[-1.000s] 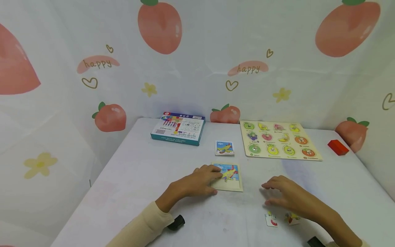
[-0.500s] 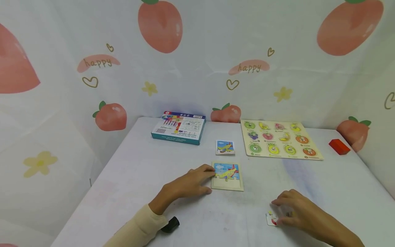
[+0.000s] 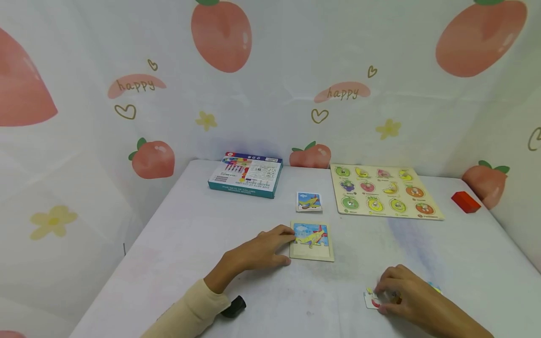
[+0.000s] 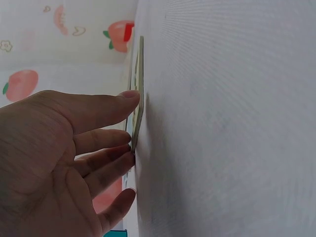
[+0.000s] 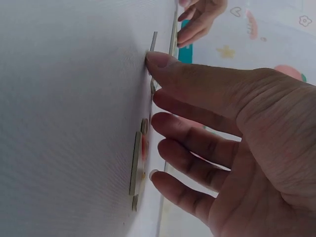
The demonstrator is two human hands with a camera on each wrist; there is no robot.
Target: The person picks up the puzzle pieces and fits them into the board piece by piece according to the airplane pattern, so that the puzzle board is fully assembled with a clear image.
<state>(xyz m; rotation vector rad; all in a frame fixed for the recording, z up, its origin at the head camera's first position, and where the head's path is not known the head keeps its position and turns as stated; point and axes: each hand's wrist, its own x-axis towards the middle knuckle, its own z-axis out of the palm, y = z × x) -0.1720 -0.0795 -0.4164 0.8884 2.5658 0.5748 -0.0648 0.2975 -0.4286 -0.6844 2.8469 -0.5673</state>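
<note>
One board (image 3: pixel 311 254) lies below centre, apparently steadied by my left hand (image 3: pixel 263 249), fingers loose, my right hand (image 3: pixel 407 295) at a piece (image 3: pixel 369 303), lower right, pinching or not I can't tell.

Pale square wooden airplane-puzzle tray (image 3: pixel 312 254): on white cloth-covered table (image 3: pixel 203 225); left hand (image 3: pixel 261 251) at its 9 o'clock. Small printed airplane card (image 3: pixel 309 202): 12. Teal-and-white flat rectangular box (image 3: pixel 245 177): 11. Pale wooden fruit-puzzle board (image 3: pixel 359 176): 2; red rectangular block (image 3: pixel 466 202) at board's 3. Small white printed puzzle piece (image 3: pixel 370 301): 4.
</note>
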